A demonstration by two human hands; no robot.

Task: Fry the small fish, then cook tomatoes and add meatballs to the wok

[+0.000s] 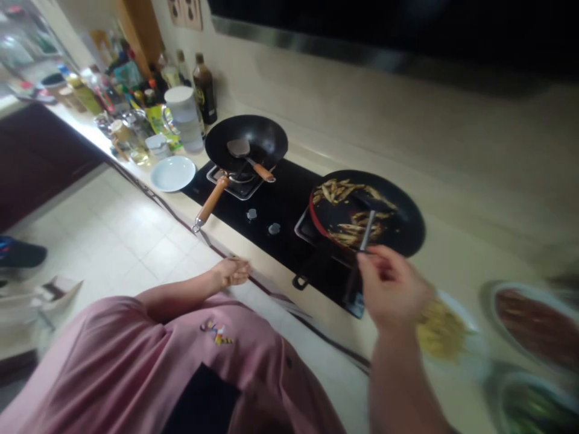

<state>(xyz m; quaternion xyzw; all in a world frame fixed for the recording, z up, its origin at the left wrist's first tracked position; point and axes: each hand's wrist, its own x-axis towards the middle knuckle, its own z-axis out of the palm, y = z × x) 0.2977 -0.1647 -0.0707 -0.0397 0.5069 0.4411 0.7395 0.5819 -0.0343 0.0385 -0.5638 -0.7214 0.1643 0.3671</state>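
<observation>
Right hand (391, 283) pinching a spatula (368, 229) over the frying pan (402, 220).
The spatula's grip end is between thumb and fingers at the frying pan's near rim, its dark head down inside among browned strips of food (337, 191), which lie in loose clusters in the pan's left and near parts; the left hand (233, 272) is to the near left of the pan, by the edge of the bench (456, 265), fingers bent, though whether it grips anything I cannot tell; left of the pan, on the same black stove (289, 199), sits a wok (269, 135) with a wooden-handled turner (238, 147) in it, and to the pan's near right is a plate (482, 355) of yellow food (441, 331).
</observation>
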